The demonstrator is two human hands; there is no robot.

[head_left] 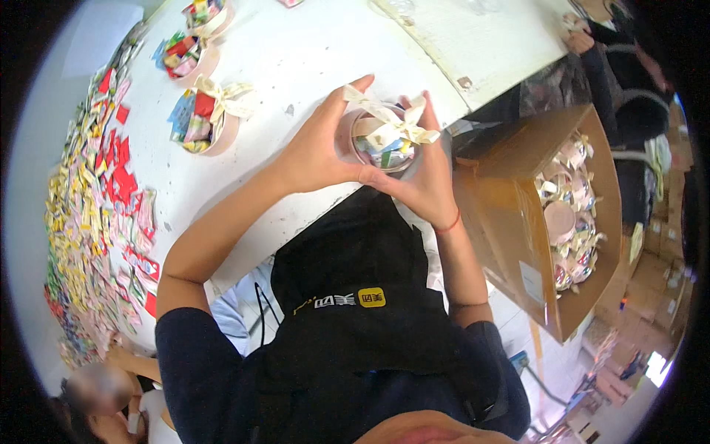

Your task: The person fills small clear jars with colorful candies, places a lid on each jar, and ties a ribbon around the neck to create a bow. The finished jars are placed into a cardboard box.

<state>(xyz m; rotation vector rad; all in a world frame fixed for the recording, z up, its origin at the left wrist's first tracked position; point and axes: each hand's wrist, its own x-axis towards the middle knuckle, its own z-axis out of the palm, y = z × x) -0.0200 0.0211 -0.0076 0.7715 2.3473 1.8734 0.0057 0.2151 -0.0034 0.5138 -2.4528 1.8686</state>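
Observation:
Between my two hands stands a round pink tub with a clear lid or cover, a cream ribbon bow on top and wrapped sweets showing through. My left hand curves round its left side; my right hand holds its right side, and the thumbs meet at its near side. A red cord circles my right wrist. Left of my hands, an open pink tub with a cream bow holds wrapped sweets; two similar tubs stand beyond it. The tub's underside is hidden.
Loose wrapped sweets cover the white table's left side. At right, an open cardboard box holds several packed, ribboned tubs. One person is at the lower left; another person's hands are at the upper right. A plastic-lined container is beside the table.

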